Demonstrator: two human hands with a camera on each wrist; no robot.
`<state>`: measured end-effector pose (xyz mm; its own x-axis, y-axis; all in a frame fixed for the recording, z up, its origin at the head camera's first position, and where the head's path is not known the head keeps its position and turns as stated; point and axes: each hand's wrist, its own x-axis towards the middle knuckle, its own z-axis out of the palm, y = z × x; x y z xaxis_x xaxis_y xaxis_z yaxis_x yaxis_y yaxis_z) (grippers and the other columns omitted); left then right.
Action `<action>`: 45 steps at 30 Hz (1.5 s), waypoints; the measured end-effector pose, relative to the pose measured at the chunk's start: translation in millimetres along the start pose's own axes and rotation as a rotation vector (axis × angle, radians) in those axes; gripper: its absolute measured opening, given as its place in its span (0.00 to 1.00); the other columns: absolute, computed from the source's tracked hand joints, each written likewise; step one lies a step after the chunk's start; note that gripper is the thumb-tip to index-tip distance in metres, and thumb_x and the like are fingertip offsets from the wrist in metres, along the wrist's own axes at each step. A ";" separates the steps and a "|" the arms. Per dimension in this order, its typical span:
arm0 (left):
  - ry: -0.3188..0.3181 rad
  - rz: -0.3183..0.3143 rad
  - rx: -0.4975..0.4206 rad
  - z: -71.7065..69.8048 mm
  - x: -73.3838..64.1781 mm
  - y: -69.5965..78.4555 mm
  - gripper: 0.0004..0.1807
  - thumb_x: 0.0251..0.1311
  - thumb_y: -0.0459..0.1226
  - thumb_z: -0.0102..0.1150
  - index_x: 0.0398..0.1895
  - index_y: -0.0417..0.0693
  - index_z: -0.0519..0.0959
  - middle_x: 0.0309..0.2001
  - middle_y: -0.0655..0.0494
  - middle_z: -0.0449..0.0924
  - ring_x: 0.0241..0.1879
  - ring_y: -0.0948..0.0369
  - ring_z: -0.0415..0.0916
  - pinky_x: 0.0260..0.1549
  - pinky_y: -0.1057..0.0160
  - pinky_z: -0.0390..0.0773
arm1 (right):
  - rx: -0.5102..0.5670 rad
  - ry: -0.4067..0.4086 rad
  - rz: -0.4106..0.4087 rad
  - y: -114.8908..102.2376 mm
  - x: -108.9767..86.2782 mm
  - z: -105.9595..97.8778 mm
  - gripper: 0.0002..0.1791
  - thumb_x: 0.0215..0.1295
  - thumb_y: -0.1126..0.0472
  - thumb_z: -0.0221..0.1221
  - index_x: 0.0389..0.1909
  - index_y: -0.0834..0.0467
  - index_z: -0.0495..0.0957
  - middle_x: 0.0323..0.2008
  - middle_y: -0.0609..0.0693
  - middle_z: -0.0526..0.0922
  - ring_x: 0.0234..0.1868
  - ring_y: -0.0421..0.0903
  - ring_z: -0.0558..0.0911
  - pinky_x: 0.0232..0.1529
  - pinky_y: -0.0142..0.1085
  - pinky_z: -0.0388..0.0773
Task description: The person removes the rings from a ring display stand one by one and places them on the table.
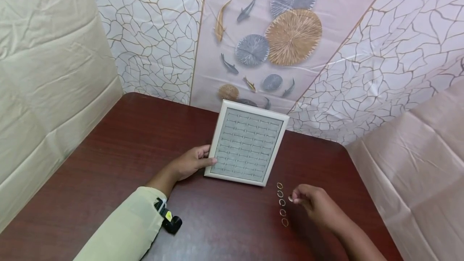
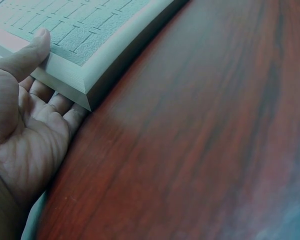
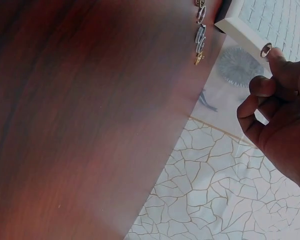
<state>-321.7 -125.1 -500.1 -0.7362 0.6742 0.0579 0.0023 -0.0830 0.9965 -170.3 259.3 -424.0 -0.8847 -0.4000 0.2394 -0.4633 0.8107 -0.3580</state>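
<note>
A ring display tray point(image 1: 235, 179), with a pale frame and a grey slotted pad, stands tilted back on the table. My left hand point(image 1: 192, 162) grips its lower left side, thumb over the frame's front; the left wrist view puts the other fingers point(image 2: 60, 102) beneath the edge. To the right of the tray, my right hand point(image 1: 317, 202) pinches a small ring point(image 1: 290, 199) just above the table. In the right wrist view that ring point(image 3: 263, 51) shows at the fingertips. Beside this hand, several loose rings point(image 1: 282, 206) lie in a row. No rings are visible in the pad's slots.
Dark reddish wooden table point(image 1: 224, 220) lies under everything. Behind it hangs a patterned curtain point(image 1: 152, 35), and plain beige cloth point(image 1: 47, 79) borders the left side, with more cloth point(image 1: 427, 164) on the right. A small black device point(image 1: 172, 223) is strapped to the left wrist.
</note>
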 end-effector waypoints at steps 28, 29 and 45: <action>0.009 -0.009 0.027 -2.4 3.5 -1.1 0.31 0.69 0.40 0.59 0.73 0.48 0.63 0.65 0.46 0.76 0.58 0.56 0.80 0.55 0.64 0.78 | 0.115 -0.167 -0.184 0.6 -36.0 20.3 0.15 0.52 0.69 0.69 0.28 0.47 0.76 0.26 0.37 0.77 0.29 0.27 0.73 0.30 0.19 0.71; 0.009 -0.011 0.026 -2.1 3.4 -1.2 0.31 0.69 0.40 0.58 0.73 0.48 0.63 0.65 0.46 0.75 0.58 0.56 0.80 0.56 0.64 0.78 | 0.119 -0.172 -0.189 0.8 -36.9 21.0 0.15 0.52 0.69 0.69 0.28 0.46 0.76 0.26 0.37 0.77 0.29 0.27 0.73 0.30 0.19 0.71; 0.003 -0.005 0.021 -0.8 2.5 -1.9 0.30 0.69 0.40 0.58 0.72 0.50 0.64 0.65 0.47 0.76 0.58 0.56 0.80 0.55 0.64 0.78 | 0.153 -0.223 -0.169 1.7 -44.0 29.6 0.13 0.56 0.69 0.68 0.29 0.47 0.77 0.27 0.37 0.79 0.30 0.26 0.75 0.29 0.19 0.73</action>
<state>-324.1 -123.9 -501.9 -0.7383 0.6725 0.0524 0.0127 -0.0637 0.9979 -133.6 265.6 -461.9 -0.7763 -0.6208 0.1089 -0.5916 0.6581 -0.4657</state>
